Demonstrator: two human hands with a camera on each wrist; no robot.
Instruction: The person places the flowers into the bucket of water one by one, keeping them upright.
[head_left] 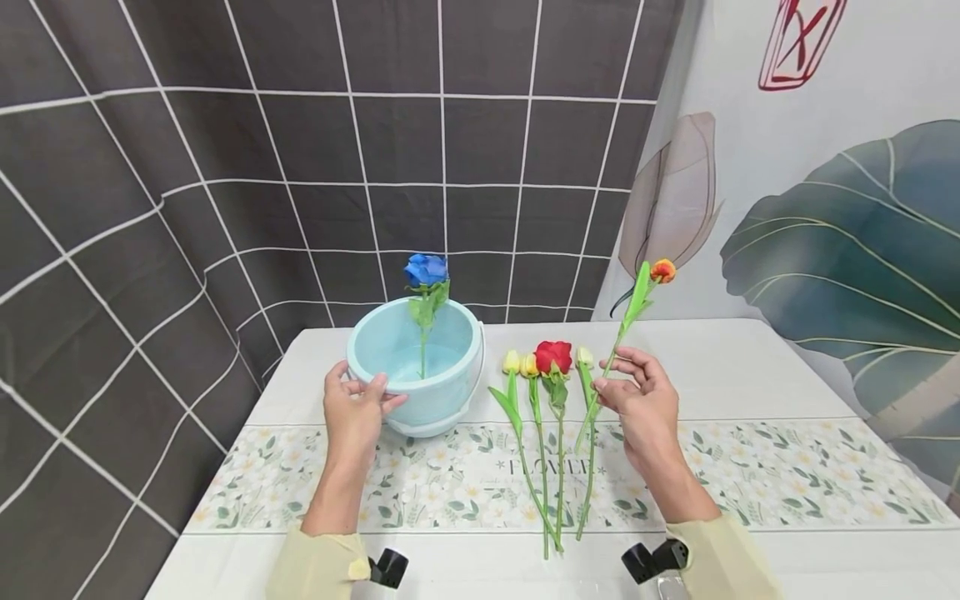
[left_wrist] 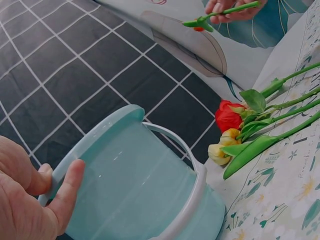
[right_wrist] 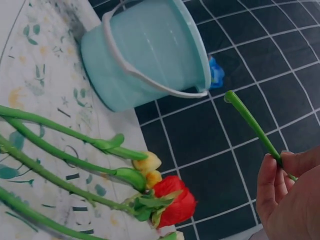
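I see the right hand (head_left: 637, 400) pinching the orange-budded flower (head_left: 663, 270) low on its green stem, thumb and fingers closed around it. The stem runs up and slightly to the right from the hand, so its long axis is close to upright with the bud at the top and the cut end down near the table (head_left: 750, 367). The bucket (head_left: 450, 392) lies to the left of this hand, past the row of loose flowers.

My left hand (head_left: 352, 408) is the nearer one to the bucket: it grips the near rim, thumb inside and fingers curled on the outer wall, with the bucket tipped a little toward me. A blue rose (head_left: 426, 270) already stands in it, leaning against the far side.

Between the hands, a red rose (head_left: 553, 356) and three pale yellow tulips (head_left: 512, 362) lie flat, stems pointing toward me, heads toward the wall.
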